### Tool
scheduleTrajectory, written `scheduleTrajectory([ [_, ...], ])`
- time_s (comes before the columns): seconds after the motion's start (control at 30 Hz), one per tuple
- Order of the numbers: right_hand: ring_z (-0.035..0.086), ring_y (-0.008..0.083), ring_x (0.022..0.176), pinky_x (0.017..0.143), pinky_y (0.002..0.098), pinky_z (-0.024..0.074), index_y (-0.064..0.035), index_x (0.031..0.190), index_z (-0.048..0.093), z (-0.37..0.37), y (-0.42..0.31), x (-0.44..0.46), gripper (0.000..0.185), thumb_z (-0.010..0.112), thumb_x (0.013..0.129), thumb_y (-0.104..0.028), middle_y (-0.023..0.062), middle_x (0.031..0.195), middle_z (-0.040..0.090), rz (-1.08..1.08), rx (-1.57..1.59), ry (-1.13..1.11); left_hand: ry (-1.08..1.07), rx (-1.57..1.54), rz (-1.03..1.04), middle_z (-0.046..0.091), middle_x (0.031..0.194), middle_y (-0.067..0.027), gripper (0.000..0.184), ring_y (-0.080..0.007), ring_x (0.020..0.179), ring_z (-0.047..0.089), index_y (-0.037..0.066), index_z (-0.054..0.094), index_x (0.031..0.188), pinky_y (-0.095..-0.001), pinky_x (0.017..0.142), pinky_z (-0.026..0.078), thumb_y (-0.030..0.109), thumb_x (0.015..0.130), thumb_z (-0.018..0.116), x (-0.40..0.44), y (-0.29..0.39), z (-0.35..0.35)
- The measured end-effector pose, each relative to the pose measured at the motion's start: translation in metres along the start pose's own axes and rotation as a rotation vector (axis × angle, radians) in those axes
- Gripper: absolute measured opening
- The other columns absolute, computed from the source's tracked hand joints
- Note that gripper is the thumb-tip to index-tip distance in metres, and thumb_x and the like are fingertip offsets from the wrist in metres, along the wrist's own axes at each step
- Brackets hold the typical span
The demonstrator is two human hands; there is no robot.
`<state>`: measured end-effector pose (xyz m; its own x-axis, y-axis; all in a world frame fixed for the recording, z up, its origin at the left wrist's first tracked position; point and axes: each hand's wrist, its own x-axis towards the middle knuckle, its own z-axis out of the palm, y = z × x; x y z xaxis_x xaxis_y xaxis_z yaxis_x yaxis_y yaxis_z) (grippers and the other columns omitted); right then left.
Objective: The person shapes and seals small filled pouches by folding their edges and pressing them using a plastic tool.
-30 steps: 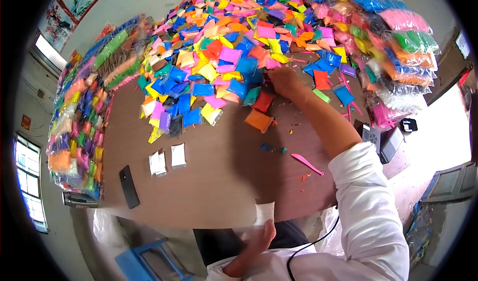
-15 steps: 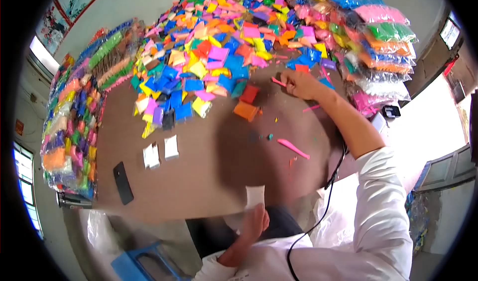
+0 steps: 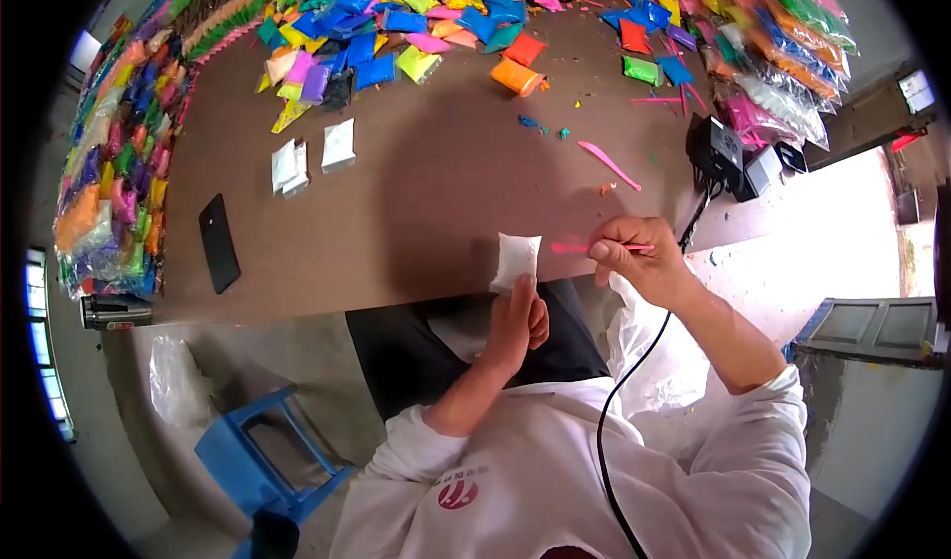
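Observation:
At the table's front edge, my left hand (image 3: 515, 326) grips the lower end of a small white clay packet (image 3: 518, 259), which stands out above the fingers. Just to its right, my right hand (image 3: 642, 260) pinches a thin pink plastic modelling tool (image 3: 569, 248), slightly blurred, its tip pointing left toward the packet. Tool and packet are apart. Another pink modelling tool (image 3: 609, 165) lies on the table beyond my right hand. Small crumbs of blue clay (image 3: 531, 122) are scattered near it.
Colourful clay packets (image 3: 376, 71) heap across the back, with stacked bags (image 3: 783, 74) at right and more bags (image 3: 109, 178) at left. White packets (image 3: 338, 145) and a black phone (image 3: 219, 244) lie on the left. A black cable (image 3: 606, 420) runs down my front. A blue stool (image 3: 263, 450) stands below.
My right hand has come back from the far right of the table toward me, carrying a pink tool. The view has tilted down. A green packet now shows near the right-hand bags.

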<state>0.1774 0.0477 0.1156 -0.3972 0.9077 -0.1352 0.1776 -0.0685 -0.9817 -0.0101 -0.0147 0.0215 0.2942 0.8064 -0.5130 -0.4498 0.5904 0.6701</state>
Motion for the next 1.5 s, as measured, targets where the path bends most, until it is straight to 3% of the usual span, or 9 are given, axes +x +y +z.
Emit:
scheduleTrajectory([
  [0.1, 0.059, 0.0098, 0.066, 0.059, 0.0232, 0.0457, 0.0035, 0.095, 0.06, 0.012, 0.017, -0.007, 0.029, 0.051, 0.098, -0.024, 0.0046, 0.076, 0.061, -0.013, -0.027, -0.056, -0.046, -0.053, 0.001, 0.025, 0.049, 0.0019, 0.053, -0.0087, 0.04, 0.02, 0.014, 0.027, 0.057, -0.0248, 0.038, 0.017, 0.045, 0.099, 0.039, -0.003, 0.001, 0.0],
  [0.27, 0.061, 0.0126, 0.07, 0.064, 0.0248, 0.0482, 0.0062, 0.118, 0.053, 0.038, 0.033, -0.011, 0.033, 0.047, 0.099, -0.02, 0.0049, 0.077, 0.063, 0.028, 0.074, -0.057, -0.103, -0.1, -0.007, 0.027, 0.05, 0.0024, 0.052, -0.0082, 0.04, 0.022, 0.015, 0.029, 0.058, -0.0241, 0.038, 0.018, 0.043, 0.1, 0.038, -0.003, 0.002, -0.003],
  [0.33, 0.061, 0.0136, 0.081, 0.078, 0.0264, 0.0494, 0.0076, 0.121, 0.048, 0.048, 0.048, -0.009, 0.03, 0.044, 0.098, -0.01, 0.0099, 0.088, 0.064, -0.036, 0.086, -0.068, -0.082, -0.118, -0.02, 0.027, 0.05, 0.0025, 0.051, -0.0081, 0.04, 0.023, 0.015, 0.029, 0.058, -0.0237, 0.038, 0.018, 0.042, 0.1, 0.038, -0.004, 0.002, -0.004],
  [0.57, 0.061, 0.0102, 0.074, 0.069, 0.0244, 0.0503, 0.0085, 0.097, 0.064, 0.062, 0.035, 0.0, 0.021, 0.049, 0.086, -0.002, 0.0081, 0.08, 0.067, 0.052, 0.028, 0.118, -0.07, -0.14, -0.007, 0.028, 0.05, 0.0031, 0.049, -0.0082, 0.04, 0.026, 0.016, 0.03, 0.059, -0.0234, 0.038, 0.019, 0.042, 0.099, 0.04, -0.005, 0.005, -0.002],
  [0.7, 0.063, 0.0112, 0.073, 0.067, 0.0235, 0.0494, 0.004, 0.098, 0.065, 0.067, 0.028, 0.001, 0.021, 0.053, 0.082, -0.001, 0.0097, 0.082, 0.068, -0.013, -0.049, 0.176, -0.06, -0.162, -0.031, 0.028, 0.051, 0.0037, 0.046, -0.0081, 0.041, 0.026, 0.017, 0.03, 0.061, -0.0232, 0.038, 0.02, 0.041, 0.097, 0.042, -0.004, 0.003, -0.003],
  [0.87, 0.062, 0.0221, 0.067, 0.065, 0.0285, 0.0502, -0.0013, 0.093, 0.067, 0.064, 0.029, -0.002, 0.019, 0.06, 0.076, 0.002, 0.0108, 0.077, 0.064, -0.435, -0.731, 0.156, -0.032, -0.137, -0.047, 0.028, 0.051, 0.0036, 0.045, -0.0077, 0.041, 0.027, 0.017, 0.032, 0.061, -0.0231, 0.039, 0.02, 0.042, 0.096, 0.044, -0.006, 0.005, 0.0],
  [1.0, 0.06, 0.0301, 0.068, 0.064, 0.0307, 0.0505, -0.0011, 0.091, 0.066, 0.066, 0.033, 0.008, 0.016, 0.064, 0.075, 0.001, 0.0131, 0.079, 0.063, -0.556, -0.72, 0.089, 0.011, -0.148, -0.026, 0.029, 0.05, 0.0026, 0.047, -0.0083, 0.041, 0.028, 0.016, 0.031, 0.058, -0.0236, 0.038, 0.021, 0.042, 0.095, 0.043, -0.008, 0.01, 0.008],
  [1.27, 0.061, 0.0095, 0.07, 0.063, 0.0247, 0.0498, 0.0018, 0.096, 0.067, 0.071, 0.038, 0.015, 0.015, 0.068, 0.084, -0.008, 0.0078, 0.078, 0.067, -0.211, -0.442, 0.221, -0.077, -0.144, -0.03, 0.037, 0.048, -0.0003, 0.052, -0.0099, 0.037, 0.033, 0.013, 0.035, 0.055, -0.0242, 0.036, 0.026, 0.044, 0.096, 0.044, -0.002, 0.001, -0.008],
  [1.5, 0.058, 0.0038, 0.067, 0.061, 0.0234, 0.0494, 0.0032, 0.094, 0.067, 0.065, 0.039, 0.024, 0.014, 0.065, 0.085, -0.007, 0.0062, 0.073, 0.065, -0.02, -0.328, 0.186, -0.1, -0.121, -0.005, 0.037, 0.048, -0.0004, 0.052, -0.0102, 0.037, 0.034, 0.013, 0.034, 0.055, -0.0242, 0.036, 0.026, 0.044, 0.096, 0.044, -0.004, 0.001, -0.01],
])
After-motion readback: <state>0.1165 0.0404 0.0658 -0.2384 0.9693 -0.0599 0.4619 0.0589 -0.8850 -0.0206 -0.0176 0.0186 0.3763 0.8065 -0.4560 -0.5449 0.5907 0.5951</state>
